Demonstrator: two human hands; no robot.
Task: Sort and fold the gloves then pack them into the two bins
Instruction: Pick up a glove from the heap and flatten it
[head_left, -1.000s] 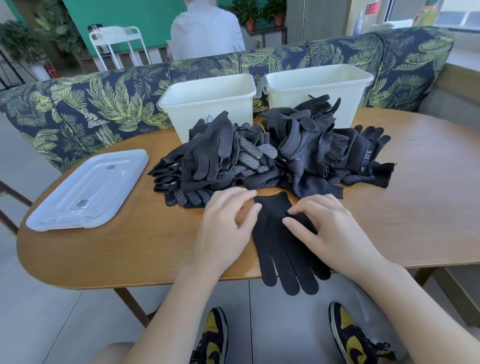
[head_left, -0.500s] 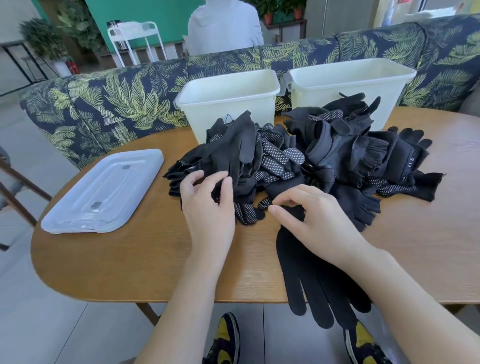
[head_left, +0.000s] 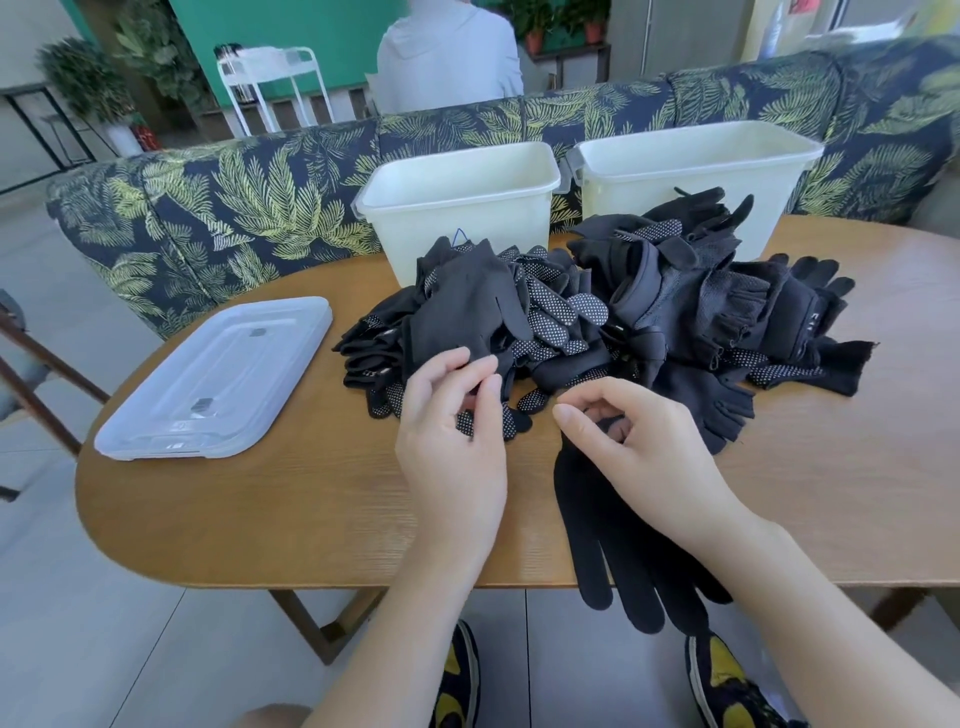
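- Oval wooden desk fills my view, a leaf-print sofa curving behind it and a seated person's grey back beyond that.
- Plain black knit glove lies flat at the near edge, its fingers hanging over the rim; my right hand is curled over its cuff end, and it looks like a pinch of the fabric.
- My left hand pinches a black glove with white grip dots at the front of the heap.
- Tangled heap of black gloves sits just behind both hands, touching the two white plastic bins, which look empty from here.
- Clear plastic lid lies well apart on the left.
- Risk, as I judge it: tugging the dotted glove may drag its neighbours along, and the overhanging glove could slide to the floor if my right hand lets go.
- Hard to tell: how many kinds are in the heap, since all are dark; the bin floors are hidden, and my right palm covers the cuff.
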